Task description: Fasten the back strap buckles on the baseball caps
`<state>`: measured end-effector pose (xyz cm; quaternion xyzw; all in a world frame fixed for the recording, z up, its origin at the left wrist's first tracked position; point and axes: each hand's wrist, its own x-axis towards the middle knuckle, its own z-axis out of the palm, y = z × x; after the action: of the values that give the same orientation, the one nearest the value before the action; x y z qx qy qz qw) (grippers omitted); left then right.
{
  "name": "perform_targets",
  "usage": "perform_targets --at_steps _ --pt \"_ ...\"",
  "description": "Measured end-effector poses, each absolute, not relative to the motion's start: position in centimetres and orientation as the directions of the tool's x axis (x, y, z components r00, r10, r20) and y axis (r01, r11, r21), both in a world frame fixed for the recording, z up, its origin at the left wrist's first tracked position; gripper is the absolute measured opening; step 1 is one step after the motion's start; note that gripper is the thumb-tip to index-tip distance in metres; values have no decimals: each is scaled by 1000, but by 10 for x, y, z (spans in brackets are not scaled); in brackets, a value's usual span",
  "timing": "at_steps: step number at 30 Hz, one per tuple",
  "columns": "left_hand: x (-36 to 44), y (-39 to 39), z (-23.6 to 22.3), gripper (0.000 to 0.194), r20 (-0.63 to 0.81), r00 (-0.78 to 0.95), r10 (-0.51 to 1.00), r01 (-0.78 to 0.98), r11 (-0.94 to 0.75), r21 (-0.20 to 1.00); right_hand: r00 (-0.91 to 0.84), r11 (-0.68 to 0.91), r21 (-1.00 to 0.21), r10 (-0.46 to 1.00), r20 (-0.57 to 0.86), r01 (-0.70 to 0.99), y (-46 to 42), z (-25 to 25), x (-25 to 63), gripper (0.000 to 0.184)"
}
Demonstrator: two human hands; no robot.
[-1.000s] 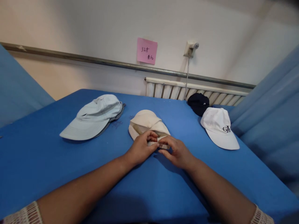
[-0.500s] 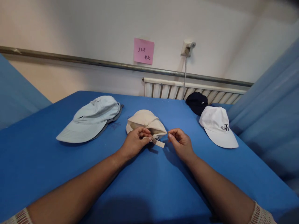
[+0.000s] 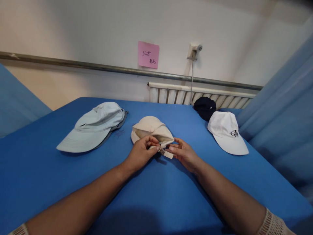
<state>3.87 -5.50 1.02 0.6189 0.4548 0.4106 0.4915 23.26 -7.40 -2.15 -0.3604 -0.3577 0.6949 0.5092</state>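
A beige cap (image 3: 151, 129) lies in the middle of the blue table (image 3: 156, 192), its back opening facing me. My left hand (image 3: 141, 153) is closed on the cap's rear strap (image 3: 167, 153) near the buckle. My right hand (image 3: 184, 153) pinches the free end of the same strap from the right. Both hands rest low on the tabletop, fingertips almost touching.
A pale blue wide-brim cap (image 3: 94, 127) lies at the left. A white cap with a dark logo (image 3: 227, 132) and a dark navy cap (image 3: 204, 107) sit at the right rear. Blue curtains flank the table; a radiator (image 3: 195, 96) and a pink note (image 3: 148, 54) are on the wall.
My hands parted half a second ago, with the right hand lifted off the strap. Now the right hand has come back in and holds the strap's end again.
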Motion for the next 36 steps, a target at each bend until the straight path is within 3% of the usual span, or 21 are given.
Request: perform_targets --at_steps 6,9,13,19,22,25,28,32,36 --pt "39 -65 10 14 175 399 900 363 -330 871 -212 -170 -891 973 -86 -420 -70 -27 235 59" --pt "34 -63 15 17 196 482 854 437 -428 791 -136 -55 -964 991 -20 -262 -65 -33 237 44" --pt "21 -51 21 18 235 420 877 643 -470 605 -29 47 -998 998 48 -45 -59 -41 239 39" --pt "16 -36 10 13 126 495 860 765 -500 406 125 201 -967 967 220 154 -58 -44 242 30" --pt "21 -34 4 20 110 487 867 792 -491 362 131 320 -913 924 360 254 -60 -41 245 20" --pt "26 -33 3 18 84 500 862 809 -500 308 71 474 -785 837 542 400 -67 -37 244 13" --pt "28 -33 6 20 77 526 847 812 -527 252 -25 565 -648 763 646 510 -72 -30 236 21" --pt "26 -35 10 16 67 544 836 806 -543 235 -82 585 -566 734 674 581 -62 -19 225 28" --pt "26 -36 9 16 81 540 838 810 -544 220 -142 511 -542 802 581 667 -36 -12 214 22"
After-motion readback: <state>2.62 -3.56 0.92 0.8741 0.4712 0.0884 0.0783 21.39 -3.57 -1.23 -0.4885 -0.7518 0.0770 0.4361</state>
